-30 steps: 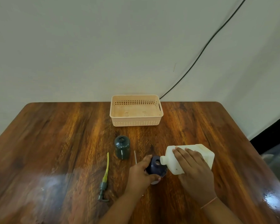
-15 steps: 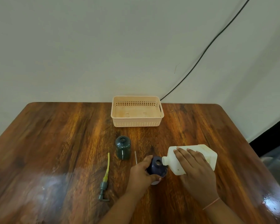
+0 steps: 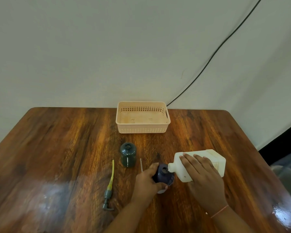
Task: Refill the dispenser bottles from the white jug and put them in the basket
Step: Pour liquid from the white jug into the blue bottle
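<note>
My desk (image 3: 57, 148) is glossy dark wood w/ rounded far corners. On it: peach basket (image 3: 142, 130) at the far edge, green bottle (image 3: 128, 154) upright w/o cap, pump head (image 3: 109, 187) lying flat nearer me — a thin clear tube (image 3: 141, 164) beside the bottle, and the dark blue bottle (image 3: 163, 174) standing.

Glossy varnished wood grain across the table (image 3: 60, 148), glare patches on it. Matt perforated plastic for the peach basket (image 3: 142, 130). Smooth, shiny dark-green plastic on the open bottle (image 3: 128, 155). Matt, opaque white plastic on the jug (image 3: 213, 161).
</note>
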